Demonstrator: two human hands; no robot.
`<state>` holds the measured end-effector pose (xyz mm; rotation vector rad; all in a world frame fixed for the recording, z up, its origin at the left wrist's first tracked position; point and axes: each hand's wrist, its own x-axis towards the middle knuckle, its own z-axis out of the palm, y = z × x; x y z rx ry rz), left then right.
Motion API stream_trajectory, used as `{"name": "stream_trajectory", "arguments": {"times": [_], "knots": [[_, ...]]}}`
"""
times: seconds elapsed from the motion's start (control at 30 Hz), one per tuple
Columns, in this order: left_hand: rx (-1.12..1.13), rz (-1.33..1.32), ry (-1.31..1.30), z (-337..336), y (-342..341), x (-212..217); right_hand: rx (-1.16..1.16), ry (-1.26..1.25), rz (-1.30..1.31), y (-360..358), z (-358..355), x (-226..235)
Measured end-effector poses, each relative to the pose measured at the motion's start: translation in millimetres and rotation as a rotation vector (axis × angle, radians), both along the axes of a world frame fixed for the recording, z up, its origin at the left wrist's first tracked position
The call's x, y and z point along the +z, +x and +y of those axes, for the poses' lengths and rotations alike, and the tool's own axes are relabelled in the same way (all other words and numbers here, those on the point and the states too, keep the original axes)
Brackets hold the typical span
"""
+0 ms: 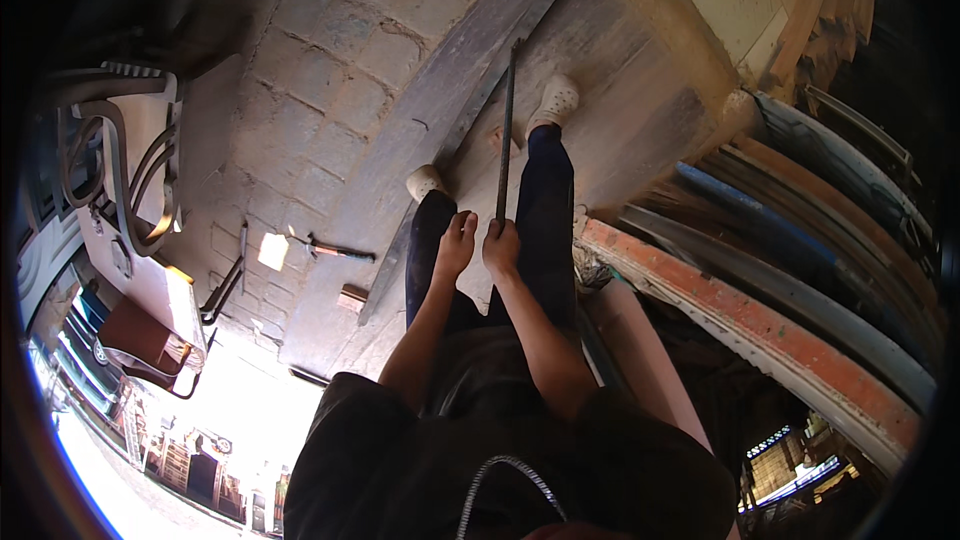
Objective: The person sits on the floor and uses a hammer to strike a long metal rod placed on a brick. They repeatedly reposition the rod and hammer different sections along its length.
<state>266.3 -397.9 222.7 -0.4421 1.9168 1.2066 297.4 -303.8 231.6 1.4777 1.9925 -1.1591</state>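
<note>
Dark rod (507, 140) clamped in the right hand (501, 248) between two trousered legs

At the far left, curved frames (157, 236) are seen, with a brown seat (145, 340) below them in the view. Grey paving (330, 90) is laid beside these, and a long dark tool (228, 285) is seen on it. Farther right, a hammer-like tool (340, 250) is placed near a small reddish block (352, 298). A long grey plank (430, 120) is stretched diagonally past the pale left shoe (425, 182).

The left hand (457, 245) is held just beside the right one, apart from the rod; its fingers are kept close together, but how far they are closed cannot be told. By the right hand's fingers the rod's near end is gripped; its far end is pointed away, near the plank's edge, to the left of the pale right shoe (556, 100). At the right, long boards (740, 310) are stacked, one edged in worn orange-red
</note>
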Motion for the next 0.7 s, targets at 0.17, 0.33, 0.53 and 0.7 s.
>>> {"name": "stream_trajectory", "arguments": {"times": [0.17,0.33,0.53,0.7], "knots": [[0.470,-0.484,0.256,-35,51,61,0.025,-0.101,-0.096,-55,25,27],[0.730,-0.441,0.618,15,40,51,0.115,0.095,-0.027,-35,-2,6],[0.379,-0.324,0.104,-36,85,-18,-0.110,-0.155,-0.061,66,-92,-115],[0.382,-0.222,0.200,-77,85,-71,-0.123,-0.166,-0.155,52,-136,-126]]}}
